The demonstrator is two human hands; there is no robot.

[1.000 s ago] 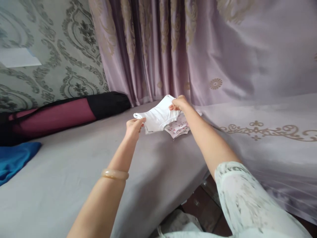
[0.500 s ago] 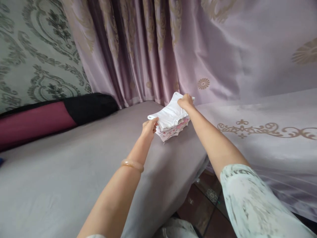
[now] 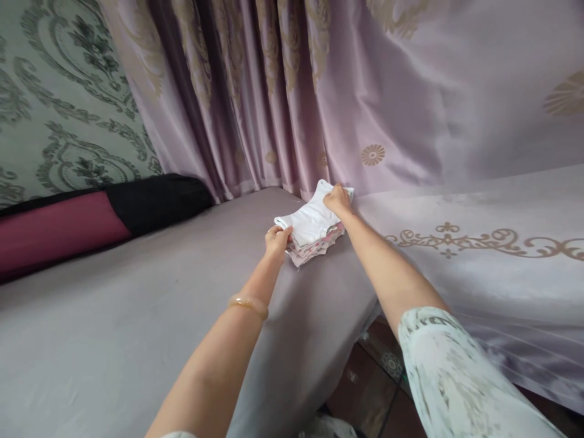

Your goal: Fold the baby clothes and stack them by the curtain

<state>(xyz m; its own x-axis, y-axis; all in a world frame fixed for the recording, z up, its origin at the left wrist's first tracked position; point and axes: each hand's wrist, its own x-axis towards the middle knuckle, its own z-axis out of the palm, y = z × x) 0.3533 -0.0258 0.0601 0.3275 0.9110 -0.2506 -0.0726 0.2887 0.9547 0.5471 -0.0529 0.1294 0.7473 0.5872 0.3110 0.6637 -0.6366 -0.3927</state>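
A small white folded garment (image 3: 310,220), shaped like underpants, lies on top of a stack of pink patterned cloths (image 3: 314,248) on the grey bed sheet. My left hand (image 3: 277,238), with a bangle on the forearm, pinches the garment's near left corner. At the far right end, my right hand (image 3: 337,199) is closed on its edge. The garment is spread between both hands and rests on the stack. Some fingertips are hidden beneath the cloth.
The grey-covered bed (image 3: 150,304) reaches to its right edge, with dark floor tiles (image 3: 365,377) below. A black and dark red bolster-like bag (image 3: 104,213) lies along the wallpapered wall. Purple curtains (image 3: 292,121) hang behind the stack.
Both hands have lowered slightly with the white garment, which now sits closer down on the pink stack. The view has shifted a little.
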